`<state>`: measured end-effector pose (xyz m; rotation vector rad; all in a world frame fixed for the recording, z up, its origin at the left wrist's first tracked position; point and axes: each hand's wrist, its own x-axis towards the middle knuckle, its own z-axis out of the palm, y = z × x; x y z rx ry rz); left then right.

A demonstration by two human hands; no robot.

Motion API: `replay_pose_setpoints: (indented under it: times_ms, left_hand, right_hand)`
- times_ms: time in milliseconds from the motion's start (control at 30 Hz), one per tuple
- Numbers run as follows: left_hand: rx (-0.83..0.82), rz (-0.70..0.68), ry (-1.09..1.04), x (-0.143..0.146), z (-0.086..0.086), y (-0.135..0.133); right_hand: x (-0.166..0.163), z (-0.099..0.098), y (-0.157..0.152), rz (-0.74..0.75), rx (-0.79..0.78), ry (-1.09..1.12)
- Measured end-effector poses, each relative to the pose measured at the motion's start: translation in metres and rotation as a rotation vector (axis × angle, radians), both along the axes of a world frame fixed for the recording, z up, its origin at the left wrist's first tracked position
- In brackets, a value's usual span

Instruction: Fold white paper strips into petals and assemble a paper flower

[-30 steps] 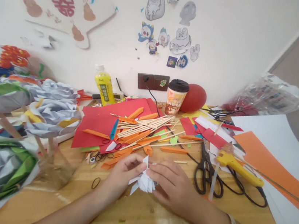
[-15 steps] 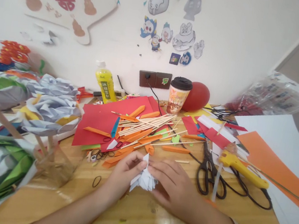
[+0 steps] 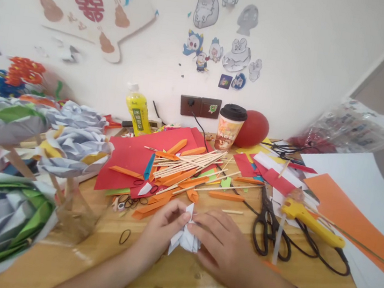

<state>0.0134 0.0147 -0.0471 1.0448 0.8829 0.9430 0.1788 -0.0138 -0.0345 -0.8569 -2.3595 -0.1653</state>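
Note:
Both my hands meet over a small folded white paper piece [image 3: 185,237] on the wooden table [image 3: 166,282]. My left hand [image 3: 161,227] pinches its upper left edge with curled fingers. My right hand [image 3: 223,245] lies over its right side, fingers bent and pressing the folds. A pointed white tip sticks up between my thumbs. Most of the paper is covered by my fingers.
Behind my hands lie red paper sheets [image 3: 127,154], orange strips and several wooden sticks [image 3: 186,162]. Black scissors [image 3: 268,222] and a yellow glue gun [image 3: 312,221] lie to the right. A lidded cup [image 3: 228,127], a yellow bottle [image 3: 138,111] and paper flowers [image 3: 72,142] stand around.
The view has shifted slightly. My hands stay on the white paper, fingers working the folds closer together; the paper looks more gathered than before.

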Motion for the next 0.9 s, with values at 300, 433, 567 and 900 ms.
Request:
replay_pose_setpoints:
  times_ms: [300, 433, 567, 900]
  left_hand:
    - [-0.019, 0.048, -0.039, -0.001, 0.005, 0.004]
    - [0.001, 0.064, -0.053, -0.002, 0.009, 0.005]
    - [0.005, 0.091, -0.082, -0.002, 0.011, 0.006]
    - [0.079, 0.1, -0.098, 0.0, 0.01, 0.003]
  right_hand:
    - [0.004, 0.001, -0.001, -0.012, -0.184, 0.044]
    - [0.006, 0.002, 0.0, -0.019, -0.205, 0.064]
    - [0.008, 0.002, 0.001, 0.024, -0.189, 0.103]
    - [0.011, 0.001, 0.002, 0.015, -0.263, 0.177]
